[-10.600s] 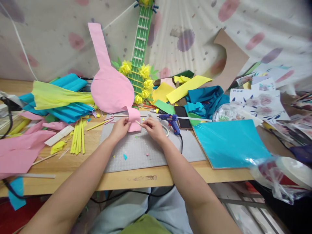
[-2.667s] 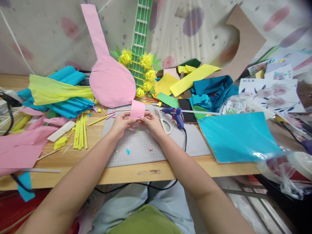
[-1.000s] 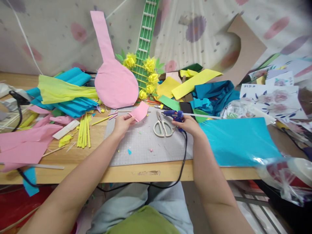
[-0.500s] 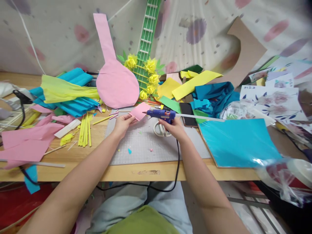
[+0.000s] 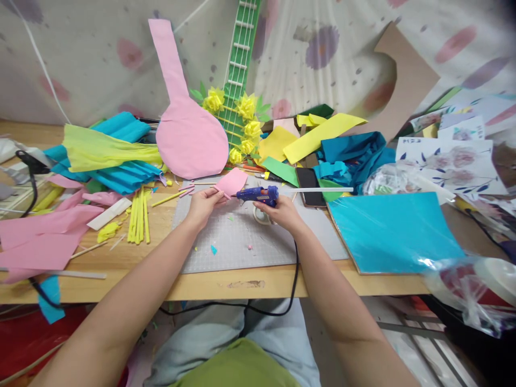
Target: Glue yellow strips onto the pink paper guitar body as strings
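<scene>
My left hand (image 5: 205, 205) is closed on a small piece of pink paper (image 5: 233, 181), part of it rolled around a thin stick along its lower edge. In my right hand (image 5: 278, 210) I grip a blue hot glue gun (image 5: 258, 195), with a long translucent glue stick (image 5: 318, 190) out of its back. The gun's nozzle points left and is at the lower edge of the pink paper; whether it touches, I cannot tell. Both hands are over the grey cutting mat (image 5: 242, 252). Under my right hand, white-handled scissors (image 5: 261, 216) are partly hidden.
Behind stand a pink guitar-shaped cutout (image 5: 192, 140) and a green fretted neck (image 5: 237, 70) with yellow paper flowers. Yellow sticks (image 5: 138, 217) and pink paper (image 5: 48, 236) lie left. A phone (image 5: 310, 185) and blue board (image 5: 399, 234) are right. The black cord (image 5: 296, 274) hangs over the front edge.
My right hand has brought the glue gun left and slightly down, its nozzle now at the pink paper's edge. My left hand stays almost in place, holding the paper.
</scene>
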Demonstrator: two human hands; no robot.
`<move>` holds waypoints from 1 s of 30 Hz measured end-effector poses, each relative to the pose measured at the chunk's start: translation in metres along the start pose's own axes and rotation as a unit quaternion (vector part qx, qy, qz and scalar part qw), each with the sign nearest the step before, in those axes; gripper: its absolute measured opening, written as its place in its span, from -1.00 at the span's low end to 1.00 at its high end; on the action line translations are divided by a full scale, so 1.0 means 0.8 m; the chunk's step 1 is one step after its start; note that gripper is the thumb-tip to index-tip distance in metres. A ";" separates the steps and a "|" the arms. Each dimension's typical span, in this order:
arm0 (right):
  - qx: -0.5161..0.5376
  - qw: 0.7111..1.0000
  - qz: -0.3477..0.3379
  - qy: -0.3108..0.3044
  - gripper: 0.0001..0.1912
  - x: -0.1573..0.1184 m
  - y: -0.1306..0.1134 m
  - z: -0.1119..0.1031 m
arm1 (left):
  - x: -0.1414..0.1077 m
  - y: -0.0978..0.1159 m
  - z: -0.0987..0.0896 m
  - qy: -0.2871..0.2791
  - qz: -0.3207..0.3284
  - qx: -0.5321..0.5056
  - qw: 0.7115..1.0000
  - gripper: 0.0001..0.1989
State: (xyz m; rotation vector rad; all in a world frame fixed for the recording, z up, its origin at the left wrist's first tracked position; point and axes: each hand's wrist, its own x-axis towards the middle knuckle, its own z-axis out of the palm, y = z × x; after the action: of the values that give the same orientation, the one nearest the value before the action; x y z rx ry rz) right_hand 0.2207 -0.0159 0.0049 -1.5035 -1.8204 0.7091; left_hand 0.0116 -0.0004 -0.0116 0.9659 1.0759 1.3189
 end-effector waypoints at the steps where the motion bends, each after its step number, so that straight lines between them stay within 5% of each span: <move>1: 0.000 1.000 -0.002 -0.001 -0.54 0.000 0.000 0.000 | 0.000 -0.001 0.000 -0.002 0.001 0.003 1.000 -0.71; 16: -0.011 1.000 -0.018 0.002 -0.52 0.001 0.004 0.002 | -0.001 -0.004 0.002 -0.018 0.004 0.021 1.000 -0.71; 30: 0.032 0.999 -0.021 0.003 -0.55 0.001 0.000 0.005 | -0.003 -0.008 0.005 -0.088 -0.040 0.032 0.995 -0.67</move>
State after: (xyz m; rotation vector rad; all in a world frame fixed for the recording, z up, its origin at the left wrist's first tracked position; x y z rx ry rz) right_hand 0.2174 -0.0150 0.0027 -1.4203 -1.8025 0.7342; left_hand 0.0172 -0.0027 -0.0170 1.0560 1.0164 1.1192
